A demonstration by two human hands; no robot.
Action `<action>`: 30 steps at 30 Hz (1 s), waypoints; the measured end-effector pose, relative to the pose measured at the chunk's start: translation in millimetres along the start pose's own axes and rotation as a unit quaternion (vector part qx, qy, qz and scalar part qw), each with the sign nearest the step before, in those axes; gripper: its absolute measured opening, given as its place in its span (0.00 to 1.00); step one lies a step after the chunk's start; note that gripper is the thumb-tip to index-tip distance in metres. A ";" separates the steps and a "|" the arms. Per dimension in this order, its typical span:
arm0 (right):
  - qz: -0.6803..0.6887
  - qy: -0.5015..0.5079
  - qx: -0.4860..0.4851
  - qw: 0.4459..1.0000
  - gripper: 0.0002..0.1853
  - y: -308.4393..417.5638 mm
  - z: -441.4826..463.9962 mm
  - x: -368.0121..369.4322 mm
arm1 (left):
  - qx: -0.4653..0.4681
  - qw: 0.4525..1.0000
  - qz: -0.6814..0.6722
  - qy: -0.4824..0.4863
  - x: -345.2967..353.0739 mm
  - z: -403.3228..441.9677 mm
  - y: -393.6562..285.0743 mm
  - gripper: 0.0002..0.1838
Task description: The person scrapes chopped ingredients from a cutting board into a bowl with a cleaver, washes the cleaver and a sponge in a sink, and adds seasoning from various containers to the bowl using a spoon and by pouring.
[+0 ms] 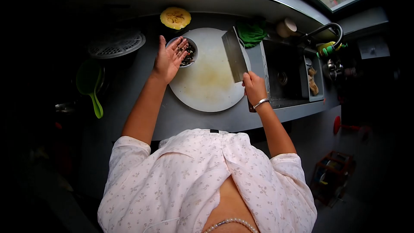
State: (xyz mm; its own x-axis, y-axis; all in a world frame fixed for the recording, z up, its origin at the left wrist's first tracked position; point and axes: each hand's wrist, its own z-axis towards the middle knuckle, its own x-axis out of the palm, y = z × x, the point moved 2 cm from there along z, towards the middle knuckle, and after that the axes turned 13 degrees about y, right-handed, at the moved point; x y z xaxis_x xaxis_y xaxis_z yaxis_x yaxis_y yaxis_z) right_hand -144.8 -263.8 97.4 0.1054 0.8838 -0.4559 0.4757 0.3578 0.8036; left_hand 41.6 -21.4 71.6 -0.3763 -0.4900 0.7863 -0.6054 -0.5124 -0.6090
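My right hand (255, 86) grips the handle of a cleaver (235, 56), its broad blade raised over the right side of a round white cutting board (207, 97). Palm up and fingers spread, my left hand (169, 58) is at the board's left edge and holds nothing. Partly behind those fingers is a bowl (196, 51) with a dark chopped mixture (188, 56) flecked with lighter bits. A yellowish stain marks the middle of the board.
A cut yellow squash or melon half (175, 17) sits behind the board. Right of it are a green cloth (252, 33), the sink (280, 62) and a curved faucet (332, 26). To the left lie a perforated grey lid (118, 45) and a green-handled pan (95, 101).
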 end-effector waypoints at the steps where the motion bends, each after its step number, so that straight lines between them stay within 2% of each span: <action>1: -0.211 -0.085 -0.090 0.970 0.14 -9.7 -1.5 -0.5 | -0.006 1.000 -0.014 0.013 0.1 -1.1 -0.4 0.49; 2: -0.408 -0.164 -0.174 0.881 0.13 -16.7 -5.6 2.2 | -0.008 1.000 -0.012 0.012 -0.1 -1.6 -0.2 0.49; 3: -0.456 -0.180 -0.142 0.860 0.09 -17.6 -11.4 4.6 | -0.006 0.999 -0.044 0.016 -0.4 -2.2 0.3 0.49; 4: -0.454 -0.179 -0.141 0.862 0.09 -21.1 -14.6 6.6 | -0.004 0.997 -0.077 0.018 -0.5 -2.9 0.6 0.50; 7: -0.528 -0.176 -0.141 0.819 0.13 -43.5 -17.1 15.8 | -0.003 0.996 -0.085 0.026 2.9 -4.8 0.8 0.52; 11: -0.494 -0.172 -0.170 0.835 0.18 -55.5 -29.4 22.8 | 0.003 0.995 -0.098 0.021 4.0 -6.8 -2.3 0.51; 12: -0.491 -0.170 -0.170 0.837 0.18 -47.9 -36.1 23.2 | 0.007 0.997 -0.076 0.018 3.7 -7.4 -2.3 0.51; 15: -0.413 -0.149 -0.248 0.864 0.20 -7.3 -61.0 21.8 | 0.011 0.999 -0.027 0.015 10.8 -5.5 -0.2 0.52; 16: -0.412 -0.153 -0.244 0.864 0.20 4.2 -67.4 23.4 | 0.016 1.000 -0.002 0.013 14.1 -3.9 0.9 0.52; 19: -0.364 -0.115 -0.321 0.867 0.21 34.7 -79.1 34.7 | 0.028 0.999 0.010 0.033 19.9 2.4 9.1 0.52; 24: -0.369 -0.100 -0.319 0.867 0.23 41.8 -75.1 51.0 | 0.057 0.998 -0.021 0.009 36.7 -1.9 13.7 0.49; 30: -0.353 -0.114 -0.318 0.872 0.19 42.9 -67.4 58.9 | 0.096 0.995 0.018 -0.001 34.9 -3.9 18.9 0.47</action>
State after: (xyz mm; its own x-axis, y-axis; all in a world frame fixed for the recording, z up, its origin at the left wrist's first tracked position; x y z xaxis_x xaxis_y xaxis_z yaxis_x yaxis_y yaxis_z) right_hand -177.0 -176.0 130.8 0.1887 0.3181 -0.9291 -0.0810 0.9479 0.3081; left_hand 14.3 -45.4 88.0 -0.3928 -0.5121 0.7639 -0.4462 -0.6202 -0.6452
